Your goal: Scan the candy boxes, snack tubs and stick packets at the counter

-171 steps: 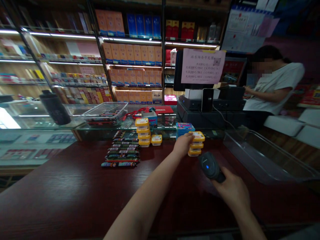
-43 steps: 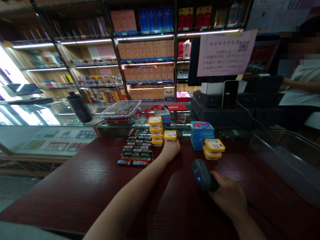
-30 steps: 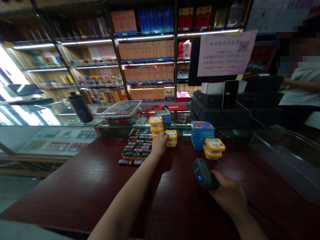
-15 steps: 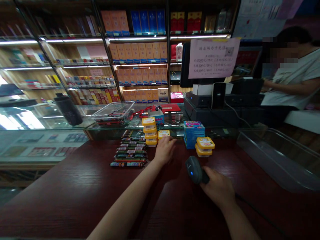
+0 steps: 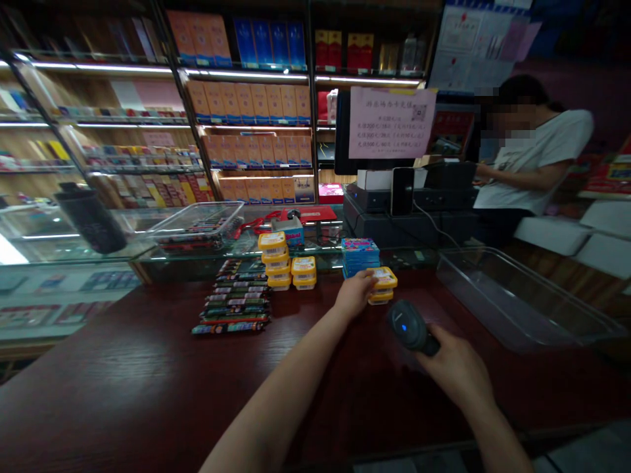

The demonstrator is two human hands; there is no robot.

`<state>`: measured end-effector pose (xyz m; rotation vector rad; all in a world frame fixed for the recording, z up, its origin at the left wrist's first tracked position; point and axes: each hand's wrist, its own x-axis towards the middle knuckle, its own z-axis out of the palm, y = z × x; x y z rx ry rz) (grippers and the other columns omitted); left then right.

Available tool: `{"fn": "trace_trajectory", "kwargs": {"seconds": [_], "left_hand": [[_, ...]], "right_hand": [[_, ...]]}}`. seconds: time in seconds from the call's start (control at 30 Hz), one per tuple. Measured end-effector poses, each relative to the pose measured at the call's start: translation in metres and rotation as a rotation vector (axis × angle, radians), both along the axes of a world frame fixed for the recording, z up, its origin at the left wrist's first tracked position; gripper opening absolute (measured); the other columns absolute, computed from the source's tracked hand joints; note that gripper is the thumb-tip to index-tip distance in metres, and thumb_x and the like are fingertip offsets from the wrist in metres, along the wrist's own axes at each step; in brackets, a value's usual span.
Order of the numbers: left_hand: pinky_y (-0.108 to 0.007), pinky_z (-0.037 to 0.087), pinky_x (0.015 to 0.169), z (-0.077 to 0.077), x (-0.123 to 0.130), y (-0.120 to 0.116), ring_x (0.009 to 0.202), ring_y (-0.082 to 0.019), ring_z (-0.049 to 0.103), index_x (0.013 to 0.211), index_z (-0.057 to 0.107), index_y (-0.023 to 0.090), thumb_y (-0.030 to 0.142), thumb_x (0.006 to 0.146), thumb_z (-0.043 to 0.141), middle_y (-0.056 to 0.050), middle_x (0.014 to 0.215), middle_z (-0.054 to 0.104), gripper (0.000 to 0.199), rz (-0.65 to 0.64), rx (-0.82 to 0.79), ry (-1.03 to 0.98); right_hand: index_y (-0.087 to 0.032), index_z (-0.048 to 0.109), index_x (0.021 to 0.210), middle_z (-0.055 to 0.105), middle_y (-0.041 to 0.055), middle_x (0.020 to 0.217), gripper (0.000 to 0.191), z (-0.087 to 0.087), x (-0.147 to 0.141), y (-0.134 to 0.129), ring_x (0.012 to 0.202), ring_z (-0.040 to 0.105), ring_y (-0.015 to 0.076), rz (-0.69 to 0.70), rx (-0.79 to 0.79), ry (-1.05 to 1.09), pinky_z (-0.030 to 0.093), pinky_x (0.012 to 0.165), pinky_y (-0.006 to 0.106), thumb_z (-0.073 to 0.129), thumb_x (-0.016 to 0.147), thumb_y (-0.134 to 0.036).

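My left hand [image 5: 355, 293] is at the upper of two stacked small plastic tubs with yellow lids, its fingers closed on the left side of that yellow-lidded tub [image 5: 385, 278]. The lower tub [image 5: 380, 298] sits directly beneath. In my right hand [image 5: 462, 366] is a dark barcode scanner [image 5: 408, 326] with a blue light, held above the counter. Just behind the left hand stands a pile of blue boxes [image 5: 361, 253], partly covered by the fingers. Further left are a tall stack of yellow-lidded tubs [image 5: 276, 259] and a shorter one [image 5: 303, 272].
Dark-wrapped sticks [image 5: 234, 302] lie in a row on the dark red counter [image 5: 133, 368]. A clear bin [image 5: 513, 309] stands at right, a clear tray [image 5: 197, 220] behind. There is a black bottle [image 5: 91, 220] at left. Beyond the monitor [image 5: 342, 131] is another person [image 5: 532, 151].
My left hand has moved right, from the short left stack to the tubs beside the blue boxes. The short left stack now shows two tubs. The view has shifted right; the scanner stays in my right hand.
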<state>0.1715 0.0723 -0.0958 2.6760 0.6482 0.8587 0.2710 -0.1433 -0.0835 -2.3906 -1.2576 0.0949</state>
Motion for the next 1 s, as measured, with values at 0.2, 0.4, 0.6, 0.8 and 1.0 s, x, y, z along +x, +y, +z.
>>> {"fn": "trace_trajectory", "kwargs": {"seconds": [0.2,0.4,0.6,0.8,1.0], "left_hand": [[-0.030,0.050,0.088,0.005,-0.014,-0.009,0.100,-0.018,0.062,0.109,0.063,0.020,0.017,0.087,0.048,-0.007,0.110,0.066,0.026,0.009,0.000,-0.111],[-0.031,0.052,0.083,-0.002,-0.072,-0.017,0.092,-0.017,0.064,0.099,0.064,0.019,0.014,0.082,0.054,-0.007,0.100,0.068,0.020,0.181,-0.140,-0.427],[-0.032,0.052,0.082,-0.030,-0.123,-0.020,0.088,-0.017,0.064,0.096,0.064,0.017,0.013,0.080,0.056,-0.007,0.097,0.068,0.018,0.377,-0.212,-0.486],[-0.030,0.051,0.080,-0.039,-0.133,-0.021,0.086,-0.017,0.065,0.096,0.064,0.017,0.016,0.079,0.059,-0.006,0.098,0.069,0.017,0.491,-0.219,-0.450],[-0.029,0.050,0.079,-0.037,-0.133,-0.025,0.089,-0.017,0.065,0.097,0.064,0.021,0.020,0.082,0.059,-0.003,0.100,0.070,0.016,0.611,-0.218,-0.356]], "right_hand": [[-0.029,0.065,0.093,0.071,0.0044,0.076,0.024,-0.001,0.002,-0.004,0.076,0.067,0.0253,0.004,0.074,0.036,0.036,0.056,0.028,0.056,0.075,-0.042],[-0.024,0.067,0.087,0.072,0.0056,0.079,0.025,0.000,-0.005,-0.001,0.077,0.066,0.0239,0.155,0.239,0.223,0.043,0.063,0.029,0.062,0.069,-0.041],[-0.017,0.068,0.091,0.072,0.0050,0.078,0.038,0.000,-0.039,0.006,0.068,0.065,0.0205,0.301,0.312,0.619,0.049,0.062,0.030,0.068,0.062,-0.041],[-0.018,0.068,0.092,0.073,0.0038,0.080,0.036,0.001,-0.059,0.006,0.071,0.066,0.0202,0.332,0.284,0.586,0.050,0.065,0.030,0.068,0.063,-0.039],[-0.018,0.068,0.094,0.073,0.0070,0.092,0.035,0.004,-0.060,0.008,0.085,0.066,0.0231,0.347,0.300,0.520,0.050,0.075,0.033,0.068,0.065,-0.037]]}}
